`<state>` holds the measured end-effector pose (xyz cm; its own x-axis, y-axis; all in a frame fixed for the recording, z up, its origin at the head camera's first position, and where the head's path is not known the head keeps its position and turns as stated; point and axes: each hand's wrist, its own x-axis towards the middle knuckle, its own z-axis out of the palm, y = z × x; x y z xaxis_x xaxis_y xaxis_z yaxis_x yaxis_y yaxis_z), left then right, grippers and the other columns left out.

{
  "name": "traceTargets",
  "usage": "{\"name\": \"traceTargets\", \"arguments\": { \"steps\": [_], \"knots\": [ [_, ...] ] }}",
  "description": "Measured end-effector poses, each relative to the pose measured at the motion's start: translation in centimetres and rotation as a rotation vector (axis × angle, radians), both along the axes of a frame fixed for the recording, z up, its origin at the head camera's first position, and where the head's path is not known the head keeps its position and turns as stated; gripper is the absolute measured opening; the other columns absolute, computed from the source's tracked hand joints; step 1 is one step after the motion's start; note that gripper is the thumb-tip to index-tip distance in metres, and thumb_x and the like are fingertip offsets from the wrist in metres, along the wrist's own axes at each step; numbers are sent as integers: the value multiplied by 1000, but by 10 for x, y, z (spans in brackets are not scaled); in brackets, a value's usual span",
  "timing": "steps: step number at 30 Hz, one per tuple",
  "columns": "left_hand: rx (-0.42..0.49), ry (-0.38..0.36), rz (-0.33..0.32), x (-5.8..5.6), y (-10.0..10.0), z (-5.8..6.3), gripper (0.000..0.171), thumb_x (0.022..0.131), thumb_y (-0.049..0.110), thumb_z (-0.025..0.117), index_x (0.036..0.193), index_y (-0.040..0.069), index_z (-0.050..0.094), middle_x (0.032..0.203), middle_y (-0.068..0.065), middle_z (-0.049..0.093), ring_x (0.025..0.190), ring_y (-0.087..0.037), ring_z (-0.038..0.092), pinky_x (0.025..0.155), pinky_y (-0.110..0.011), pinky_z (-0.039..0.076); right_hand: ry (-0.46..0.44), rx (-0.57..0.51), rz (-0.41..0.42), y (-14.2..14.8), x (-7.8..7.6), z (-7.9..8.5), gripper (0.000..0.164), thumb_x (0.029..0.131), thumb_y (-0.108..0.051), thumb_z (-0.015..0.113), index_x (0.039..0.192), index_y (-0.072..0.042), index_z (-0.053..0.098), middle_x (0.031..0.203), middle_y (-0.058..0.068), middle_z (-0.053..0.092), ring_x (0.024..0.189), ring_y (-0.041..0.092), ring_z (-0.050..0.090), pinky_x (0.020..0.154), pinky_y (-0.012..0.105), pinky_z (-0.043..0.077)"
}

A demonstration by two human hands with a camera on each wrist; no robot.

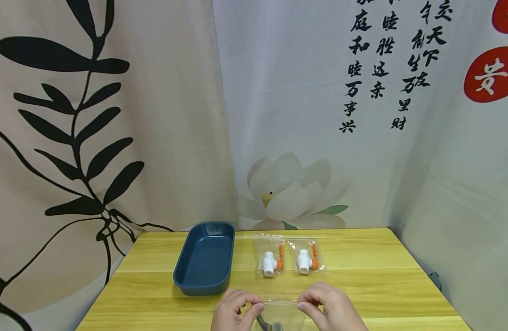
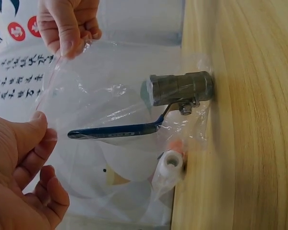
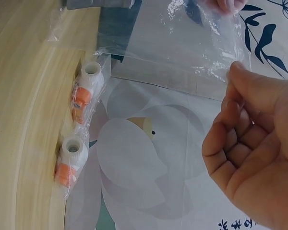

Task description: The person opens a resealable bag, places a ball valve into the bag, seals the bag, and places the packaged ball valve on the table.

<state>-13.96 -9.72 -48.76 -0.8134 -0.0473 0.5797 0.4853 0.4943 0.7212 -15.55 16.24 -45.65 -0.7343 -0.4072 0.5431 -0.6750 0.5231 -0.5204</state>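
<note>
Both hands hold a clear zip bag [image 1: 284, 310] by its top edge near the front of the table. My left hand [image 1: 239, 310] pinches the left corner between thumb and forefinger; my right hand [image 1: 330, 307] pinches the right corner the same way. Inside the bag, a metal ball valve [image 2: 180, 88] with a long blue lever handle [image 2: 115, 130] shows plainly in the left wrist view. The valve body lies at the bottom of the bag, close to the tabletop. In the right wrist view the right hand's other fingers [image 3: 225, 148] are curled toward the palm.
Two small clear bags, each with a white plastic valve with an orange handle, lie side by side behind the hands: a left one [image 1: 269, 264] and a right one [image 1: 304, 262]. An empty dark blue tray [image 1: 204, 280] stands at the left. Printed curtains [image 1: 175, 138] hang behind the wooden table [image 1: 361, 276].
</note>
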Motion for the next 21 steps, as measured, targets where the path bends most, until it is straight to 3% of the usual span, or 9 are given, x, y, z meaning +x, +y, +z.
{"name": "traceTargets", "arguments": {
  "steps": [8, 21],
  "knots": [
    [37, 8, 30, 1, 1, 1, 27, 78, 15, 94, 81, 37, 79, 81, 30, 72, 71, -6, 58, 59, -15, 40, -6, 15, 9, -1, 1, 1, 13, 97, -20, 80, 91, -30, 73, 83, -22, 63, 77, -11, 49, 61, 18, 46],
    [-15, 71, 19, 0, 2, -2, 29, 78, 14, 94, 82, 38, 77, 83, 31, 71, 72, -3, 58, 60, -14, 40, 3, 10, 45, -5, 1, 2, 12, 96, -23, 81, 93, -31, 73, 84, -22, 63, 78, -11, 51, 62, 21, 48]
  ]
}}
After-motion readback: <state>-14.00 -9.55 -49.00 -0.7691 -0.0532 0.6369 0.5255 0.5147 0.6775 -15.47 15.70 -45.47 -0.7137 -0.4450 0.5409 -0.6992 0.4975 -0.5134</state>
